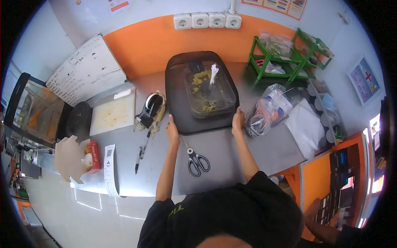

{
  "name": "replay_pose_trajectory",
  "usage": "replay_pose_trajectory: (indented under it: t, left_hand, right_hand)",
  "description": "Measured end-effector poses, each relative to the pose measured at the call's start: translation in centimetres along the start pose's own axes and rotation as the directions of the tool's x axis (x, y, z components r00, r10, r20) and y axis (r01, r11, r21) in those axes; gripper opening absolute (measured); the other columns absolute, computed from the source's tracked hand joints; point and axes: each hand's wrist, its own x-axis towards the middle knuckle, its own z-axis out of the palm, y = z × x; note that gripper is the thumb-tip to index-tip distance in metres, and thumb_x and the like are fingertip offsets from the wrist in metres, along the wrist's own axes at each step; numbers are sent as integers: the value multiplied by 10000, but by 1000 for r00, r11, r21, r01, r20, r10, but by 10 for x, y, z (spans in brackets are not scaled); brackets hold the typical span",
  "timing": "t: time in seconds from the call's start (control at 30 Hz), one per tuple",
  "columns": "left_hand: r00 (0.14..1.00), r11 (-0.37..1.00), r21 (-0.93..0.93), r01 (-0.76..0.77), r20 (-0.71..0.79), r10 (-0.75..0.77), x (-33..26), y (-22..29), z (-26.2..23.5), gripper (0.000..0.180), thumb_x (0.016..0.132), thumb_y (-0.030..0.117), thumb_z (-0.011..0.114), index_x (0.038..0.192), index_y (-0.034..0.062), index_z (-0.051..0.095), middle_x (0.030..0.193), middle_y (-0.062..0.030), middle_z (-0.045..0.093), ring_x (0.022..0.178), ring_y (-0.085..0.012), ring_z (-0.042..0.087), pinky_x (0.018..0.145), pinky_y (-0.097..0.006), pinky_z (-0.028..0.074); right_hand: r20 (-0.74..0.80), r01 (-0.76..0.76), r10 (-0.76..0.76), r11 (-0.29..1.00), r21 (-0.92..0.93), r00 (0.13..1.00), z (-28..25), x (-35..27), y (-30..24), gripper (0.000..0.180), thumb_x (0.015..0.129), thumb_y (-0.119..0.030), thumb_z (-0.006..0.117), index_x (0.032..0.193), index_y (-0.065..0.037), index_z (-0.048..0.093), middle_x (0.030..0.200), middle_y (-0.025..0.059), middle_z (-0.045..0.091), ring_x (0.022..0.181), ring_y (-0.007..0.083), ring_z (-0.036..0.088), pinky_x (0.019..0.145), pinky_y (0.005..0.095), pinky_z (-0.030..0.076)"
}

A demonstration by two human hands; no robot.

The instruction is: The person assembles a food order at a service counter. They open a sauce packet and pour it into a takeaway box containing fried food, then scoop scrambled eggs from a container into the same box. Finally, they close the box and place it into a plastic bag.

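Observation:
A black rectangular tray [177,110] rests on the steel counter before me. My left hand [172,130] grips its near left corner, and my right hand [238,121] holds its right side near the front; the fingertips are partly hidden by the rim. On the tray sits a clear plastic container [223,110] with yellow-green food [203,78] in it. A utensil with a white, plastic-wrapped handle [214,74] stands in the container, beside a dark object at its far end. Between my forearms lie black-handled scissors [198,164], touched by neither hand.
Left on the counter [219,165] are a tape dispenser [152,108], pen [140,157], paper slip [109,169], opened food box [74,157] and cutting board [113,112]. Right are a plastic bag [269,111], white sheets [306,128] and green rack [281,58]. Another person's arm [322,225] shows lower right.

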Motion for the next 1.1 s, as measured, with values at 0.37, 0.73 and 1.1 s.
replay_pose_trajectory:
  t: [0.37,0.73,1.1]
  left_hand:
    - [897,714,-678,174,408,168,-41,169,38,221,894,143,405,1051,-6,449,1025,-140,538,930,-280,550,836,-415,470]
    - [655,298,-671,679,737,166,91,329,93,317,920,159,332,1081,-107,392,1120,-248,470,1051,-373,469,858,-466,456]
    - [736,506,-727,464,634,237,112,340,131,460,915,322,317,1136,-78,363,1155,-244,457,1066,-366,467,876,-413,453]
  right_hand:
    - [-135,142,-301,1,990,944,-70,-14,-127,408,773,-35,557,1103,-64,319,978,82,447,833,171,480,716,355,420]
    - [-198,308,-603,84,948,773,-49,30,-226,152,848,-151,472,948,-40,440,866,85,548,753,169,555,678,274,453]
    - [370,886,-806,444,-136,461,25,81,-31,79,690,-42,542,709,-12,612,706,130,600,651,260,583,612,331,451]
